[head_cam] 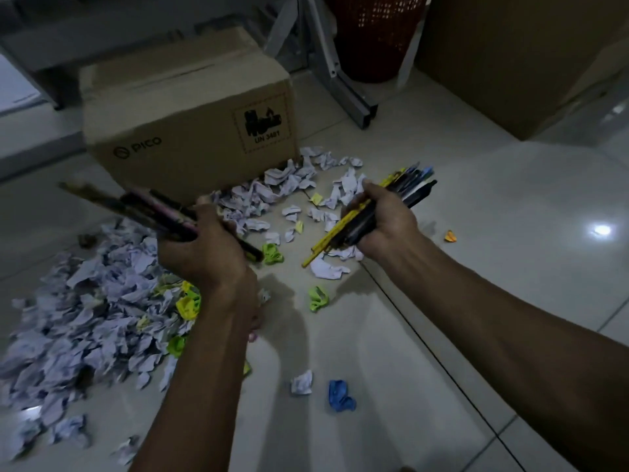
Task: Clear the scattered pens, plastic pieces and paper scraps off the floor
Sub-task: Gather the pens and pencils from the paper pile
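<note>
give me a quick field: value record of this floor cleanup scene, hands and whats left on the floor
left hand: closed on a bundle of dark pens
right hand: closed on a bundle of pens and yellow pencils
floor: paper scraps heaped at left, more by the cardboard box
loose pieces: green piece, blue piece, orange piece

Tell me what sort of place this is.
Probably an office or storeroom: a tiled floor, a PICO shipping carton, metal furniture legs and a red mesh bin.
</note>
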A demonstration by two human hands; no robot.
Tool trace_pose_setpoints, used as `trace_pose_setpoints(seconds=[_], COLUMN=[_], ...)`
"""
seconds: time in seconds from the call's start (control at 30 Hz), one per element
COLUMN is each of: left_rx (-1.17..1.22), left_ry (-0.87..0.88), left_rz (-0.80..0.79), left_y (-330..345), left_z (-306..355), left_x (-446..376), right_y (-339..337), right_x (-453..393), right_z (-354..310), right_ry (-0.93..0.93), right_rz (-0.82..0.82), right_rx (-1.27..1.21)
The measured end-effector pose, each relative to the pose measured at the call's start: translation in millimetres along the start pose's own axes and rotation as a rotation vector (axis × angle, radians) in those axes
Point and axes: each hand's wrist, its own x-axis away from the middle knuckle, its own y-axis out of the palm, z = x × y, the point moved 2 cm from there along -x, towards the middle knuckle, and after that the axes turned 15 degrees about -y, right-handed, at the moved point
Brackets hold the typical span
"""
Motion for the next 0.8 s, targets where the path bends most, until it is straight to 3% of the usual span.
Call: trace_pose_setpoints(seconds=[0.07, 0.2, 0.37, 0.8], left_rx=[-0.041, -0.057, -0.065, -0.008], left_ry=[-0.014, -0.122, -0.152, -0.311], left_rz=[0.056, 0.022, -0.026, -0.062], left_y=[-4, 6, 18, 31], left_z=[-17, -46, -49, -58], left_x=[-3, 15, 30, 20], right_y=[8, 19, 17, 18], right_x=[0, 20, 42, 35], right_z=[-4, 14, 39, 29], right_ry=[-0.035, 0.007, 0.061, 0.054], right_rz=[0.001, -0.058, -0.125, -0.188], right_rx=[-0.042, -0.031, 0.069, -0.043])
